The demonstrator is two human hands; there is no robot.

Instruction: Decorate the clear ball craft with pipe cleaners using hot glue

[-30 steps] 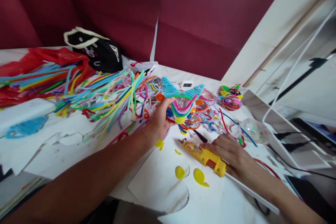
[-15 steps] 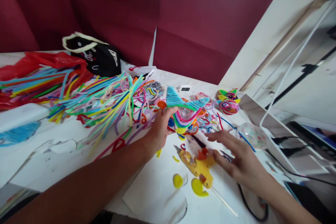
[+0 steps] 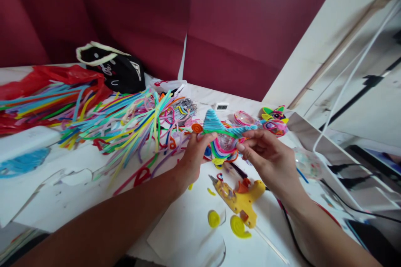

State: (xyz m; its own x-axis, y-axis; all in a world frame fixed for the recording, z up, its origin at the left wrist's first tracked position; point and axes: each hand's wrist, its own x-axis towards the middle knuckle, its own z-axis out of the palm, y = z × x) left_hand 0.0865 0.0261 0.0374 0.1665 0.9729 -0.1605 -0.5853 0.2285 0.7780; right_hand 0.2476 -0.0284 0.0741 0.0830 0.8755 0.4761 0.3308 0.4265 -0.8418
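Note:
Between my hands, above the table, is a pipe-cleaner craft piece (image 3: 214, 122) with two pale blue pointed ears, a green band, a pink-rimmed clear middle and a yellow bit at the bottom. My left hand (image 3: 196, 154) grips its left edge, thumb on the green band. My right hand (image 3: 266, 150) pinches its right edge between thumb and fingers. Below them a yellow glue gun (image 3: 241, 200) lies on its side, a glue stick (image 3: 271, 244) poking out of its back. Two yellow coils, one round (image 3: 213, 219) and one with a loose tail (image 3: 239, 227), lie near it.
Loose pipe cleaners (image 3: 125, 121) spread across the left, some in a red plastic bag (image 3: 62, 76). Behind them stands a black bag (image 3: 117, 73). A small white display (image 3: 222, 107), a finished-looking colourful piece (image 3: 275, 121) and a clear round container (image 3: 308, 162) sit farther back and right.
My right hand has moved up and left from above the glue gun, closing on the craft piece's right edge. The piece has tilted, its right ear lower; my left hand keeps hold.

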